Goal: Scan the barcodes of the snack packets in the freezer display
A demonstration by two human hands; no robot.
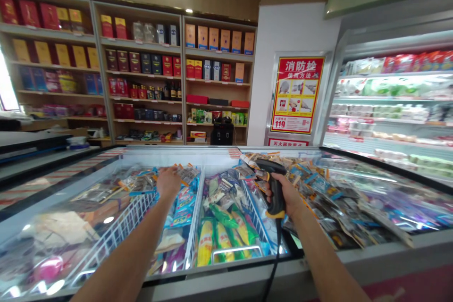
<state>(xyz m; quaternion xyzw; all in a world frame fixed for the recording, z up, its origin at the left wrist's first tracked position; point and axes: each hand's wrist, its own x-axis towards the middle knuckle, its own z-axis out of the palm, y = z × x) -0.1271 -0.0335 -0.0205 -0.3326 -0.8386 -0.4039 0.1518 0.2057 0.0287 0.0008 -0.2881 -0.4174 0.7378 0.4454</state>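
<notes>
My right hand (288, 193) is wrapped round the grip of a black and yellow barcode scanner (277, 198), its head tilted up to the left and its cord hanging down. My left hand (169, 181) is over the left part of the chest freezer (166, 288), fingers curled closed among snack packets with orange edges (186, 173); what they pinch is hidden. Below it are light-blue packets (186, 203) in a white wire basket (194, 219). Between my hands lie yellow and green corn packs (222, 238). More orange-edged packets (318, 191) are heaped on the right beside the scanner.
Shelves of boxed goods (145, 63) line the back wall, left of a red fire-hydrant notice (297, 94). A lit open cooler (392, 96) stands at the right. Goods at the freezer's left, with a pink round item (48, 268), look blurred.
</notes>
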